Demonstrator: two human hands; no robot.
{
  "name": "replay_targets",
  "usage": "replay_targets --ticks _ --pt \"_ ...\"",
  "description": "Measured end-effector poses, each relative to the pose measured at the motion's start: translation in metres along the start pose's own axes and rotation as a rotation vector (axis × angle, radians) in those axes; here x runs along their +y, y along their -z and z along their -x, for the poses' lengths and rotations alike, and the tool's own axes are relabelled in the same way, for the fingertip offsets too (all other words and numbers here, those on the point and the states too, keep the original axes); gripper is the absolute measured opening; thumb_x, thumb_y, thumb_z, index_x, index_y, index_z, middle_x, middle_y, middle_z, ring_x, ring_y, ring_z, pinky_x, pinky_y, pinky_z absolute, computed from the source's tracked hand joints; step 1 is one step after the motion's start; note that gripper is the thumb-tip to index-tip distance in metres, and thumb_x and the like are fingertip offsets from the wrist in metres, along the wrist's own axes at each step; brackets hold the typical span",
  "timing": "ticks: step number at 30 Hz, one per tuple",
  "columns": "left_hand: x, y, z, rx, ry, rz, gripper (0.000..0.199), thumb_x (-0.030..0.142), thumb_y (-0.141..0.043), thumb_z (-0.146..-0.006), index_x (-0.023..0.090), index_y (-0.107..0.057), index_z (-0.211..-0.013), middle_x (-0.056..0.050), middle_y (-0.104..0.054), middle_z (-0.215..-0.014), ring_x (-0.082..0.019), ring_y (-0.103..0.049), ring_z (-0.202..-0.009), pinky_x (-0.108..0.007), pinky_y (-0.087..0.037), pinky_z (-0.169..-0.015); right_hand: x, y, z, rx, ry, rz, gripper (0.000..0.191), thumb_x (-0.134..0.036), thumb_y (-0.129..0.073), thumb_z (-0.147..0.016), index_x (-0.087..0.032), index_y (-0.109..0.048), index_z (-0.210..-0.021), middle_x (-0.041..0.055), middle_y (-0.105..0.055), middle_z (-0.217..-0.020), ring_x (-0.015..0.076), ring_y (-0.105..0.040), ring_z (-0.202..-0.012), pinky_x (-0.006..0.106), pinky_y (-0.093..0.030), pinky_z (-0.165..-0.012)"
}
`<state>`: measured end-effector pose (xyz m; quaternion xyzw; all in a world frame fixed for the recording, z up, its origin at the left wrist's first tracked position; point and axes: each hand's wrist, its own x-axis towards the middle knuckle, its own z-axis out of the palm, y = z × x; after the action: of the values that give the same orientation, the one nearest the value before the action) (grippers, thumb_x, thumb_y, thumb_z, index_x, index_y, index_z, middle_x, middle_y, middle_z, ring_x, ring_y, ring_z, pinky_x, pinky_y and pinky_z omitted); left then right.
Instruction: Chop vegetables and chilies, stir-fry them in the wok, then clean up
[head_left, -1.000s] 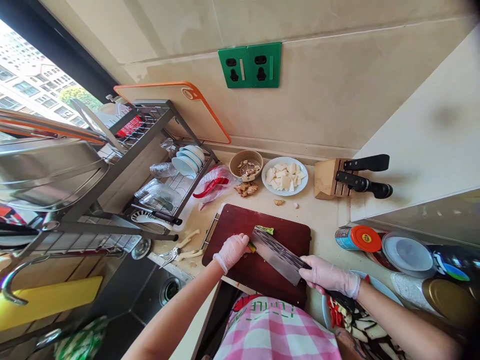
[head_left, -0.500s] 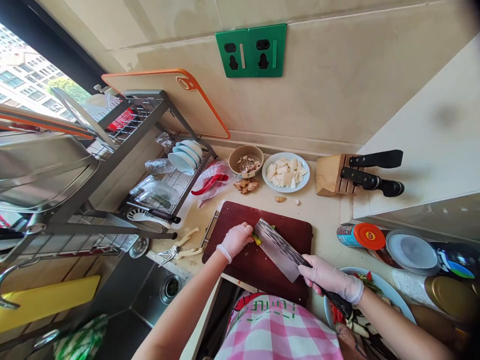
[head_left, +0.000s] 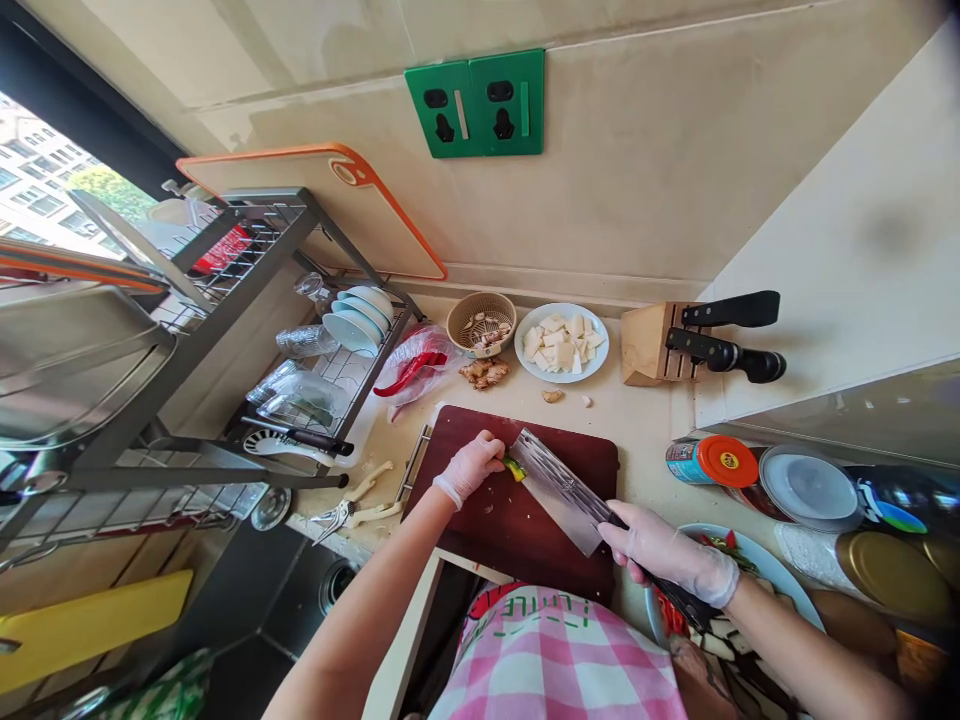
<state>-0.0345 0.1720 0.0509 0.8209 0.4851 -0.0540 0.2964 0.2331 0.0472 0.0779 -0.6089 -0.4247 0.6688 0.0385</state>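
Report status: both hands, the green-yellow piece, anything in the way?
Left hand holding one end of green-yellow piece. Right hand gripping cleaver. Piece over dark red board. Nothing visibly blocking cleaver; left fingertips close to it.

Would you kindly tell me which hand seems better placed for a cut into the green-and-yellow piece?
The right hand, probably: it grips the cleaver, whose edge is close beside the green-and-yellow piece. The left hand has no knife and seems occupied steadying that piece.
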Motion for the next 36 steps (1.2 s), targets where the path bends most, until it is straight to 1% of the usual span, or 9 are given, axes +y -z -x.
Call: replay_targets --ticks 4,7,9,14,20,23,27,30,36 --pt "-0.001 0.003 -0.004 -0.040 -0.013 0.020 0.003 0.018 -0.055 -0.079 0.021 -0.056 -0.079 0.001 -0.047 -0.092 -0.013 -0.050 -0.080 -0.023 -0.041 -0.074 0.001 0.008 0.008 0.101 0.032 0.215 0.017 -0.026 -0.038 -0.087 -0.019 -0.050 -0.095 -0.0046 -0.054 -0.062 0.0066 -0.045 -0.036 0.019 -0.030 -0.038" --pt "-0.003 0.003 -0.003 -0.029 -0.025 0.029 0.004 0.018 -0.054 -0.079 0.021 -0.056 -0.081 0.001 -0.047 -0.092 -0.013 -0.050 -0.080 -0.023 -0.041 -0.075 0.006 0.006 0.009 0.242 0.176 0.483 0.018 -0.024 -0.042 -0.085 -0.018 -0.057 -0.093 0.0041 -0.065 -0.077 0.0134 -0.060 -0.058 0.022 -0.038 -0.052" --pt "-0.004 0.003 -0.003 -0.014 -0.041 0.036 0.004 0.017 -0.053 -0.079 0.021 -0.056 -0.080 0.001 -0.047 -0.090 -0.012 -0.049 -0.079 -0.022 -0.040 -0.074 0.009 0.001 0.008 0.302 0.240 0.605 0.018 -0.023 -0.043 -0.084 -0.018 -0.059 -0.090 0.0074 -0.068 -0.080 0.0180 -0.064 -0.072 0.025 -0.039 -0.061" --pt "-0.006 0.005 -0.005 -0.022 -0.077 0.076 0.007 0.014 -0.052 -0.079 0.020 -0.055 -0.076 0.002 -0.047 -0.086 -0.011 -0.048 -0.075 -0.021 -0.039 -0.071 0.011 -0.002 0.010 0.277 0.271 0.600 0.020 -0.024 -0.042 -0.085 -0.019 -0.061 -0.089 0.0062 -0.069 -0.080 0.0173 -0.062 -0.075 0.025 -0.038 -0.065" --pt "-0.007 0.005 -0.008 -0.011 -0.065 0.113 0.009 0.012 -0.051 -0.078 0.020 -0.055 -0.075 0.002 -0.049 -0.086 -0.011 -0.049 -0.075 -0.022 -0.039 -0.070 -0.007 0.001 0.010 0.199 0.227 0.567 0.019 -0.021 -0.041 -0.086 -0.018 -0.059 -0.088 0.0049 -0.069 -0.081 0.0138 -0.059 -0.067 0.024 -0.036 -0.060" --pt "-0.010 0.003 -0.009 0.008 -0.078 0.113 0.008 0.013 -0.052 -0.079 0.021 -0.055 -0.076 0.002 -0.050 -0.086 -0.011 -0.049 -0.074 -0.022 -0.040 -0.069 -0.007 -0.009 0.001 0.247 0.192 0.631 0.017 -0.020 -0.042 -0.087 -0.018 -0.058 -0.086 0.0054 -0.069 -0.078 0.0139 -0.060 -0.065 0.024 -0.032 -0.056" --pt "-0.016 -0.002 -0.006 0.041 -0.081 0.093 0.004 0.017 -0.053 -0.080 0.021 -0.054 -0.080 0.001 -0.052 -0.088 -0.013 -0.051 -0.076 -0.023 -0.042 -0.073 0.007 -0.033 -0.011 0.419 0.096 0.732 0.014 -0.019 -0.045 -0.087 -0.018 -0.059 -0.089 0.0065 -0.070 -0.075 0.0147 -0.064 -0.063 0.024 -0.028 -0.051" --pt "-0.019 -0.005 0.000 0.069 -0.043 0.034 0.009 0.020 -0.055 -0.081 0.021 -0.053 -0.090 -0.001 -0.055 -0.094 -0.015 -0.054 -0.082 -0.025 -0.043 -0.077 0.015 -0.052 -0.011 0.518 0.092 0.783 0.015 -0.020 -0.044 -0.089 -0.018 -0.058 -0.091 0.0063 -0.070 -0.072 0.0144 -0.065 -0.060 0.023 -0.028 -0.048" --pt "-0.018 -0.009 0.014 -0.023 0.064 -0.196 0.014 0.027 -0.051 -0.085 0.022 -0.054 -0.098 -0.003 -0.060 -0.100 -0.017 -0.060 -0.088 -0.026 -0.044 -0.077 0.009 -0.082 -0.001 0.471 0.045 0.849 0.021 -0.015 -0.037 -0.092 -0.018 -0.058 -0.097 0.0083 -0.071 -0.075 0.0198 -0.070 -0.065 0.026 -0.023 -0.042"
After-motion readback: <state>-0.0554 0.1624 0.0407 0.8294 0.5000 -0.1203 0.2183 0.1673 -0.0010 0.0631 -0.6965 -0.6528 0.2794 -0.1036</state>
